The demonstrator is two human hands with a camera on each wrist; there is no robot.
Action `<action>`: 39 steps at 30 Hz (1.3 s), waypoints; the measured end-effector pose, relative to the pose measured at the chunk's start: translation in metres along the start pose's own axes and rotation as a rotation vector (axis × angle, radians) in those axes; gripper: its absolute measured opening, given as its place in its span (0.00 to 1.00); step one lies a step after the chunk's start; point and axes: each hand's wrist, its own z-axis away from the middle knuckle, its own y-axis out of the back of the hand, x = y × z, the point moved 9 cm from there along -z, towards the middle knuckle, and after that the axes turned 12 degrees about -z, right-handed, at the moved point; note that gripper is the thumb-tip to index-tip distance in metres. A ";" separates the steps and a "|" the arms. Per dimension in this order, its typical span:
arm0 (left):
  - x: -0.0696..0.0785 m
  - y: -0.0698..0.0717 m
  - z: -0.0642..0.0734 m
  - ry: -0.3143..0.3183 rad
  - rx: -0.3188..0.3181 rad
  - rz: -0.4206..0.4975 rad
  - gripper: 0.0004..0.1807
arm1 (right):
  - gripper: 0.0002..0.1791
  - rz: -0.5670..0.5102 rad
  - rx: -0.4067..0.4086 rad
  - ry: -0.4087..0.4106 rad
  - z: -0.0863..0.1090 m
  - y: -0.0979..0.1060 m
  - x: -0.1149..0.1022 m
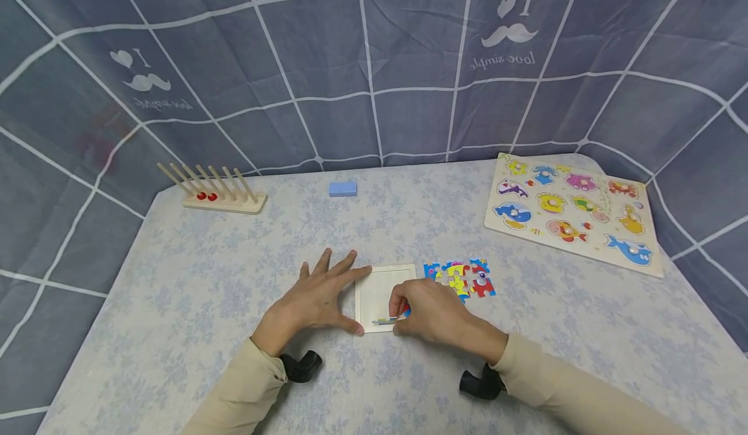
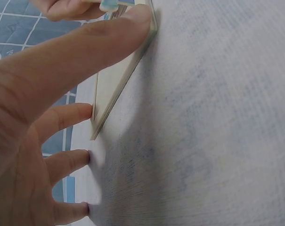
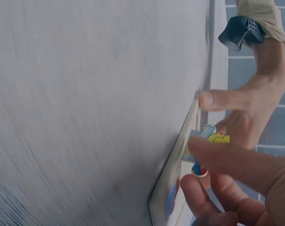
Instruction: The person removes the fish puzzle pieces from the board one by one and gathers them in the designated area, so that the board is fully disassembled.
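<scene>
At the near middle of the surface (image 1: 193, 292), a white puzzle tray (image 1: 380, 289) lies flat, and a puzzle piece (image 1: 390, 320) sits at its near edge, pinched by the right hand (image 1: 429, 315). Fingers (image 3: 227, 157) of that hand are curled round the piece, thumb on top in the right wrist view; colours on it are blue, yellow and red. The left hand (image 1: 318, 298) lies flat just left of the tray, fingers (image 2: 69, 115) spread, thumb tip pressed on the tray's near left corner, index along its left edge. Just right of the tray, loose jigsaw pieces (image 1: 461, 278) lie in a cluster, touching each other. Both sleeves cream, a black wrist mount (image 1: 300, 365) under each forearm.

Farther out: a wooden peg rack (image 1: 219, 195) with two red beads at far left, a blue block (image 1: 342, 189) at far middle, a fish peg puzzle board (image 1: 575, 211) at far right. The surface has a pale blue floral cloth. Behind and on both sides hangs a grey-blue curtain (image 1: 327, 52) with white grid lines and moustache prints.
</scene>
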 end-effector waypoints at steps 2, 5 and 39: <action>0.000 0.000 0.000 -0.001 -0.001 -0.002 0.57 | 0.13 -0.001 -0.029 0.011 0.002 -0.003 -0.001; 0.000 0.000 0.000 -0.004 -0.002 -0.003 0.57 | 0.13 0.016 -0.046 0.037 0.004 -0.006 -0.003; -0.002 -0.002 -0.001 0.012 -0.001 -0.004 0.58 | 0.09 -0.451 0.021 -0.158 0.040 0.053 0.078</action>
